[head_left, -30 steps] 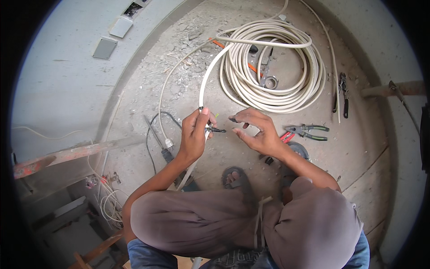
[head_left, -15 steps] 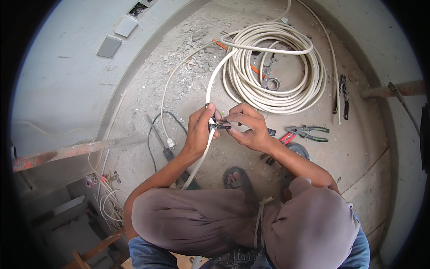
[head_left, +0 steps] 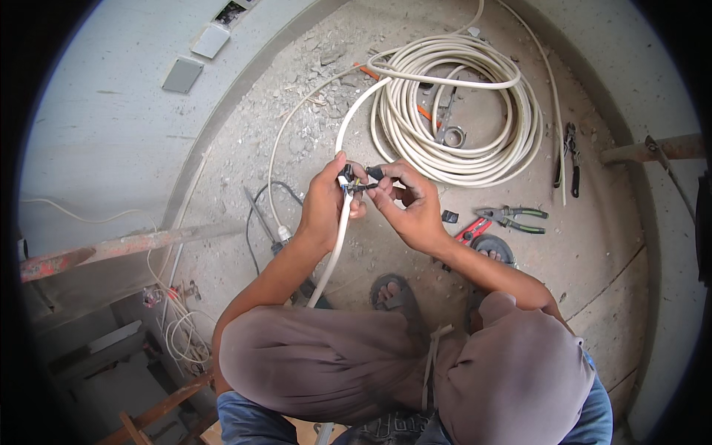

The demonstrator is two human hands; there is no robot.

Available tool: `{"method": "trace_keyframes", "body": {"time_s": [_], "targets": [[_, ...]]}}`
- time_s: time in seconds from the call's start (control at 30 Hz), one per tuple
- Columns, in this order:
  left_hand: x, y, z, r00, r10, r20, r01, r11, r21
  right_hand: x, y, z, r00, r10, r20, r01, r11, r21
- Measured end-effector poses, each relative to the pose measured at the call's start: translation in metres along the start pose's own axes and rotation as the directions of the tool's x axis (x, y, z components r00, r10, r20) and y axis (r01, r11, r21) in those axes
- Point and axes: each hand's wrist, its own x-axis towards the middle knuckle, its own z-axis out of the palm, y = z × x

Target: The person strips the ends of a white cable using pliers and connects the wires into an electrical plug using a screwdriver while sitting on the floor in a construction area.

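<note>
My left hand (head_left: 320, 208) is closed around a white sheathed cable (head_left: 336, 256), at a spot where thin inner wires come out between two sheathed lengths. Dark-wrapped wire ends (head_left: 361, 188) stick out there toward the right. My right hand (head_left: 417, 215) pinches at their tips between thumb and finger. A small black piece (head_left: 375, 172), perhaps tape, shows by its fingertips; its exact kind is hard to make out. From my left hand the cable runs up toward a large white coil (head_left: 404, 111) and down toward my knee.
Right of my hands lie green-and-black pliers (head_left: 513, 219), a red-handled tool (head_left: 472, 231) and a small black block (head_left: 449, 216). Black-handled pliers (head_left: 570, 159) lie further right. A white plug (head_left: 284, 233) and a long-bitted power tool (head_left: 278, 248) are at left, near a pipe (head_left: 148, 239). Rubble (head_left: 326, 55) litters the far floor.
Both hands have shifted slightly up and left with the cable joint. My right fingers have changed their grip around the dark wire ends, and the black piece now shows above them.
</note>
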Motion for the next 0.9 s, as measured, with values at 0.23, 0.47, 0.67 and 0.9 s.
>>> {"method": "trace_keyframes", "body": {"time_s": [0.23,0.47,0.67,0.9], "targets": [[0.004,0.011,0.011,0.995,0.001,-0.097,-0.013,0.992,-0.128,-0.006,-0.007,-0.005,0.978,0.201,0.046,-0.206,0.968,0.146],[0.005,0.014,0.014,0.988,0.017,-0.154,-0.027,0.997,-0.068,-0.001,-0.015,-0.007,0.968,0.222,0.117,-0.225,0.974,0.008],[0.008,0.011,0.013,0.983,0.100,-0.153,-0.090,0.993,0.075,0.002,-0.009,-0.009,0.951,0.277,0.140,-0.298,0.941,0.158],[0.006,-0.003,0.018,0.946,0.266,-0.184,-0.207,0.935,0.288,0.003,-0.015,-0.007,0.808,0.527,0.262,-0.578,0.626,0.524]]}}
